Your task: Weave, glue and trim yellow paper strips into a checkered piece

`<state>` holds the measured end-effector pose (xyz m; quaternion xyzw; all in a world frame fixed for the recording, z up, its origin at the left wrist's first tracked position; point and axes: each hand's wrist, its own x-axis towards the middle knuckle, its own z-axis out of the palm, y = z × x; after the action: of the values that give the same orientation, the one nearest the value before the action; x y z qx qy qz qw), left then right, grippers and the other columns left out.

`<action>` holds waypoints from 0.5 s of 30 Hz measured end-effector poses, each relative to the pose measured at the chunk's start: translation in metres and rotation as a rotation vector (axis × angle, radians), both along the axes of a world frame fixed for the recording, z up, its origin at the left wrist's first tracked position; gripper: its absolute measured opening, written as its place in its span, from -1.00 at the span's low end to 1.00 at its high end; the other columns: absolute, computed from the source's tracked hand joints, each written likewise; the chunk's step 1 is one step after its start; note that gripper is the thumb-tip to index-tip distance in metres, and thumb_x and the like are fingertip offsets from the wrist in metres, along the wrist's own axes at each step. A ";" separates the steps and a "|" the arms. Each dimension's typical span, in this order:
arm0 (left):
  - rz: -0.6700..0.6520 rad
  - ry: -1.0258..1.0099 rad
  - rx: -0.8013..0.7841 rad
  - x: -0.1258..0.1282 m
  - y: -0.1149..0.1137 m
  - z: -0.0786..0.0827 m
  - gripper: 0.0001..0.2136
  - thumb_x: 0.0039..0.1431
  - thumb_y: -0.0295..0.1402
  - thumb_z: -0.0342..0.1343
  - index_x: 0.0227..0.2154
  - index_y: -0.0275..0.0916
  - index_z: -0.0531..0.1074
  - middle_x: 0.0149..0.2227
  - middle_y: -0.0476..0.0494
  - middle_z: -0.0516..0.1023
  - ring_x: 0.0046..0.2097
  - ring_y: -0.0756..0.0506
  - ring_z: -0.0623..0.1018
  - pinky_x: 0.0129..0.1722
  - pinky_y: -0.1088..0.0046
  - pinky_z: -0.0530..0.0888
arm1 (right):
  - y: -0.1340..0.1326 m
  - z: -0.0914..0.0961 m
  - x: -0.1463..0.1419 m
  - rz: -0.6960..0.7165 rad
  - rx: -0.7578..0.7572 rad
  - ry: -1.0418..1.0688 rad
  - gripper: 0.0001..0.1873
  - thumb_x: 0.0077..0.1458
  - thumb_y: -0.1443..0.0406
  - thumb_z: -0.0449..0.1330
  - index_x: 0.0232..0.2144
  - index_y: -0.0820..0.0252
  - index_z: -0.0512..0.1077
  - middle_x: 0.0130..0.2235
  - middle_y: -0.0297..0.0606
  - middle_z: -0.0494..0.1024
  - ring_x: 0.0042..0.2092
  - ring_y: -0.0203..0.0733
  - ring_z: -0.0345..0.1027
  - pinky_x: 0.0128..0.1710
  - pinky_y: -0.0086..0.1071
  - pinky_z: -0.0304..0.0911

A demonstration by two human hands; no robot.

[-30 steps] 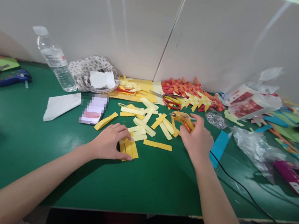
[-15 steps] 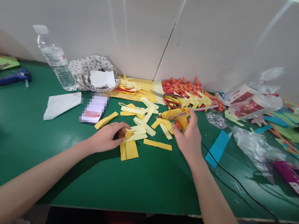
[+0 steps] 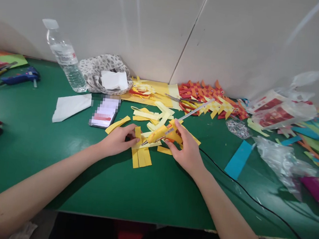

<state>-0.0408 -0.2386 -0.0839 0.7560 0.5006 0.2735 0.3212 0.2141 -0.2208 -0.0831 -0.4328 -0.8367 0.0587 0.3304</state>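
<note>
My right hand [image 3: 187, 149] grips a yellow hot glue gun [image 3: 162, 134], a clear glue stick [image 3: 197, 110] poking out of its back. The gun's nozzle points down and left, at or just above the crossed yellow paper strips [image 3: 141, 158]. My left hand [image 3: 119, 140] is closed on the left side of these strips, thumb and fingers pinching an upright darker yellow one. A pale yellow strip lies across them. Loose pale and darker yellow strips [image 3: 161, 116] are scattered just behind; the gun hides some of them.
At the back stand a water bottle [image 3: 66, 58], a patterned cloth bag [image 3: 96, 73] and woven red-orange paper pieces [image 3: 200, 91]. A phone [image 3: 105, 112] and white paper [image 3: 71, 106] lie left. Right are blue paper [image 3: 239, 158], crumpled plastic [image 3: 282, 159] and the gun's black cord [image 3: 243, 187].
My right hand has brought the glue gun left and down, so its nozzle is now at the strips by my left hand. A strip in the left hand now stands folded up.
</note>
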 end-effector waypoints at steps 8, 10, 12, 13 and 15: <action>0.021 -0.017 -0.018 0.000 0.000 -0.001 -0.82 0.08 -0.28 0.08 -0.27 -0.19 0.30 -0.37 -0.02 0.55 -0.33 -0.06 0.54 -0.36 0.42 0.43 | 0.000 -0.001 -0.003 0.031 0.038 -0.080 -0.26 0.14 0.32 0.10 0.27 -0.06 -0.13 -0.05 -0.16 0.44 -0.06 -0.02 0.37 -0.09 -0.10 0.35; 0.025 -0.030 -0.034 0.000 0.000 0.000 -0.77 0.03 -0.31 0.13 -0.23 -0.19 0.31 -0.37 -0.02 0.56 -0.33 -0.06 0.55 -0.34 0.42 0.45 | 0.000 -0.001 -0.003 0.043 0.044 -0.094 -0.25 0.15 0.33 0.09 0.28 -0.06 -0.16 -0.07 -0.16 0.45 -0.06 -0.02 0.36 -0.09 -0.10 0.34; 0.028 -0.039 -0.043 0.001 0.000 0.000 -0.71 -0.02 -0.34 0.17 -0.21 -0.19 0.30 -0.37 -0.01 0.56 -0.33 -0.05 0.55 -0.32 0.42 0.46 | 0.000 -0.001 -0.003 0.055 0.047 -0.106 -0.25 0.15 0.35 0.08 0.28 -0.05 -0.18 -0.08 -0.15 0.45 -0.06 -0.02 0.36 -0.10 -0.10 0.34; 0.030 -0.040 -0.044 0.001 0.000 0.001 -0.70 -0.04 -0.36 0.19 -0.20 -0.19 0.29 -0.38 0.00 0.56 -0.33 -0.05 0.55 -0.32 0.42 0.47 | 0.000 -0.001 -0.003 0.059 0.050 -0.109 -0.25 0.15 0.35 0.07 0.29 -0.04 -0.19 -0.08 -0.15 0.45 -0.06 -0.02 0.36 -0.10 -0.10 0.34; 0.032 -0.038 -0.045 0.001 0.000 0.001 -0.68 -0.06 -0.37 0.20 -0.20 -0.19 0.29 -0.39 0.01 0.56 -0.34 -0.05 0.55 -0.31 0.43 0.47 | 0.000 0.000 -0.003 0.064 0.054 -0.113 -0.25 0.16 0.35 0.07 0.29 -0.02 -0.19 -0.09 -0.14 0.45 -0.06 -0.01 0.35 -0.10 -0.09 0.34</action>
<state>-0.0396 -0.2388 -0.0827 0.7350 0.5126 0.2816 0.3431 0.2111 -0.2209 -0.0833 -0.3995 -0.8687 0.0218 0.2921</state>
